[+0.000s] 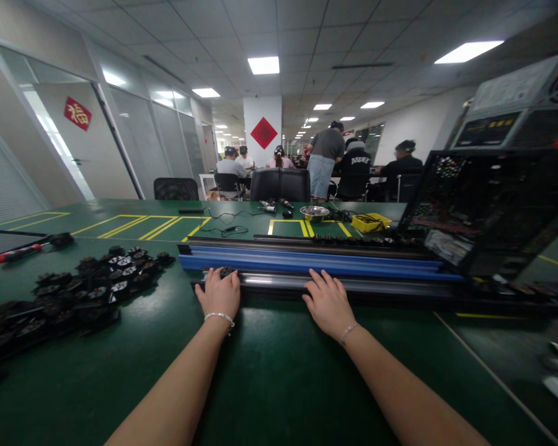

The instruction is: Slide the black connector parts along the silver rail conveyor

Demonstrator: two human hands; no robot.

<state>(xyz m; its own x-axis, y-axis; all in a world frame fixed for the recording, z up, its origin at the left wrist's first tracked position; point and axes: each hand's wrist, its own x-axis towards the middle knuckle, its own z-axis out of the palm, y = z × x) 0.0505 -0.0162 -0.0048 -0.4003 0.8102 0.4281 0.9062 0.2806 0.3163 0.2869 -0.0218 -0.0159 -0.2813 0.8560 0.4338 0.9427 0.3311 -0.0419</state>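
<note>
My left hand (220, 296) is at the near-left end of a long dark rail (270, 282) with a shiny clear top. A small black part (226, 271) shows between its thumb and fingers, mostly hidden by the hand. Further right, my right hand (328, 303) rests on the same rail with its fingers spread, holding nothing. Just behind lies a long blue rail (270, 261), parallel to the dark one. A heap of small black parts (97, 282), some with whitish faces, covers the table to the left.
On the green table (270, 371), a red-handled tool (18, 253) lies far left. Behind the rails are a metal bowl (314, 212), a yellow basket (371, 222) and cables. An open computer case (493, 210) stands at right. Several people sit or stand beyond the office chairs (280, 184).
</note>
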